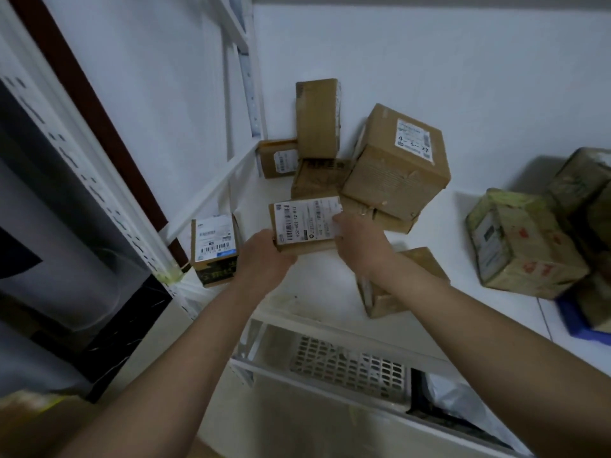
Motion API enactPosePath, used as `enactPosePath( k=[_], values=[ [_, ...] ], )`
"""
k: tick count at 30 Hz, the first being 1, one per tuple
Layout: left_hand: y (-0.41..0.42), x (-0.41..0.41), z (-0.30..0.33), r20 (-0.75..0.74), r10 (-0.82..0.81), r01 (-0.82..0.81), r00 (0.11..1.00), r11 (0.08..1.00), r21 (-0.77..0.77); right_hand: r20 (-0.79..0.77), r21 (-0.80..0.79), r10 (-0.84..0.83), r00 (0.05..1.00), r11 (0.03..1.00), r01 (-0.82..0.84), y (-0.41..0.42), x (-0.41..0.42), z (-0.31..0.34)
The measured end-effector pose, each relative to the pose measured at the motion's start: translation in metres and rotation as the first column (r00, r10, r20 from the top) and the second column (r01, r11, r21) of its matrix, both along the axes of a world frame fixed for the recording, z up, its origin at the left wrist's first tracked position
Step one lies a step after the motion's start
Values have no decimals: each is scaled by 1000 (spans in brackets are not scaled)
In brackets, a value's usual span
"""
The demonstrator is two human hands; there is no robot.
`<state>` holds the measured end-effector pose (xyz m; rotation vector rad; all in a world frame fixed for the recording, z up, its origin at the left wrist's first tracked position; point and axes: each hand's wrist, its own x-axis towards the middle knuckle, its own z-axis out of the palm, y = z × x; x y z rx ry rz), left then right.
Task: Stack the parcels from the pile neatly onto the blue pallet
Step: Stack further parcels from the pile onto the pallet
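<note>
Two bare forearms are seen reaching up from the bottom edge of the frame toward its middle. A small labelled parcel (305, 224) is held there between both hands: the left hand (264, 256) grips its lower left corner, and the right hand (358, 239) grips its right side, with the fingers (340, 223) curled over the white shipping label. The far side of the parcel under the right hand is hidden.

Behind it, in the upper middle of the frame, the pile of cardboard parcels (393, 160) is stacked loosely against the white wall; how the lower boxes rest on each other cannot be made out. A separate small box with a barcode label (215, 246) stands at centre left, beside a white rack post (145, 239). Another brown box (396, 292) is partly covered by the right forearm.

At the right edge, greenish-taped parcels (525, 246) are stacked on the blue pallet (582, 328), of which only a corner is visible; the stack is cut off by the frame. A perforated metal shelf (347, 365) is seen below the hands, blurred.
</note>
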<state>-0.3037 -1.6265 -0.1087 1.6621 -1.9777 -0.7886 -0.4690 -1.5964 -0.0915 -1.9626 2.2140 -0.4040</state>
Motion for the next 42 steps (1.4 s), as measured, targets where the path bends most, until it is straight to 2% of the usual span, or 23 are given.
enactPosePath(
  k=[8, 18, 26, 30, 34, 37, 42],
  values=[
    [23, -33, 23, 0, -163, 161, 987, 977, -142, -3, -103, -176, 984, 979, 175, 54, -27, 11],
    [101, -115, 43, -39, -332, 327, 943, 940, -93, -16, -132, -348, 937, 930, 343, 152, -97, 33],
    [200, -211, 51, -73, -486, 481, 871, 873, -79, 84, -146, -480, 873, 861, 487, 277, -177, 47],
    [260, -262, 54, -51, -576, 569, 816, 816, -101, 46, -144, -561, 826, 815, 562, 350, -219, 49],
    [321, -311, 52, -125, -642, 639, 756, 766, -68, -5, -151, -638, 770, 762, 630, 420, -259, 50],
    [362, -343, 48, -126, -681, 675, 722, 732, -86, -13, -146, -673, 740, 733, 664, 468, -286, 51],
    [413, -384, 43, -107, -706, 697, 700, 709, -107, 12, -171, -706, 708, 696, 697, 526, -323, 51]
  ],
)
